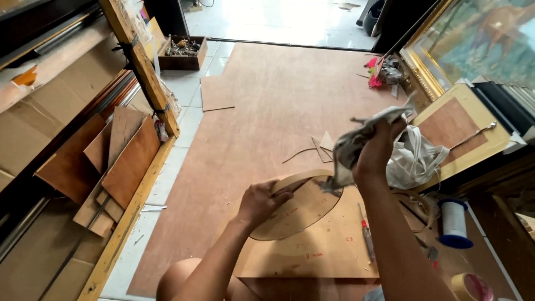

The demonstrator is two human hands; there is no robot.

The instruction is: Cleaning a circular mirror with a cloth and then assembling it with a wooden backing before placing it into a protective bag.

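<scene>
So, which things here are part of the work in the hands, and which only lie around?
In use:
- left hand holding the oval panel
- right hand gripping a grey rag

Lying about:
- white bag
- thread spool
- tape roll
- red-handled tool
- box of hardware

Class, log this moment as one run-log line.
left hand: holds oval pane | right hand: grips rag, wiping pane | under: board | nearby: spool

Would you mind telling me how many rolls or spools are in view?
2. A white spool with a blue base stands right of the right arm, and a tape roll lies at the bottom right edge, partly cut off. Others may be hidden.
</scene>
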